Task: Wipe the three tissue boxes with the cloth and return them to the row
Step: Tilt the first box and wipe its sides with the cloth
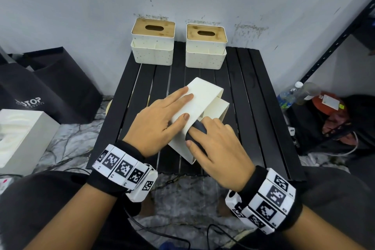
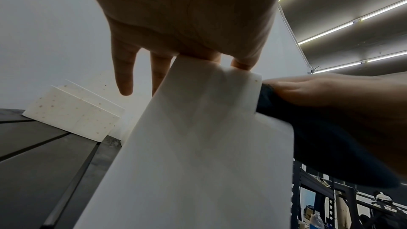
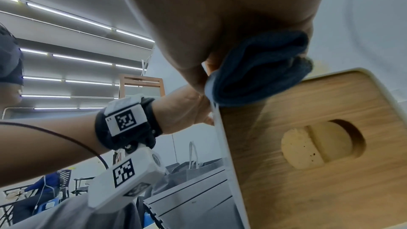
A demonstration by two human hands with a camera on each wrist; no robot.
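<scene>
Near edge, table (image 1: 263, 107) centre: third box (image 1: 199, 99) tipped on its side, long axis running 7 to 1 o'clock, wooden lid (image 3: 330, 145) facing 3 o'clock toward right hand. Blank white face up.

Left hand (image 1: 158, 122) grip: flat on top face of box, fingers (image 1: 180, 92) nearly straight and pointing 1 o'clock, thumb laid over near edge. Pressing down, not wrapped round.

Right hand (image 1: 219, 148) grip: fingers curled round dark blue cloth (image 1: 195, 131), bunched into a wad. Cloth (image 3: 259, 69) pressed against lid near upper corner, at rim. Cloth (image 2: 308, 137) touching box (image 2: 198, 145) edge in left wrist view too.

Lid slot visible in right wrist view, something pale inside; cannot tell what.

Far edge of table, 12 o'clock: two boxes upright in a row against wall, left box (image 1: 153, 41) and right box (image 1: 206, 45), wooden lids up, gap between them. Well apart from tipped box.

Off table: black bags (image 1: 50, 91) at 9 o'clock, bottles (image 1: 292, 93) at 3 o'clock.
</scene>
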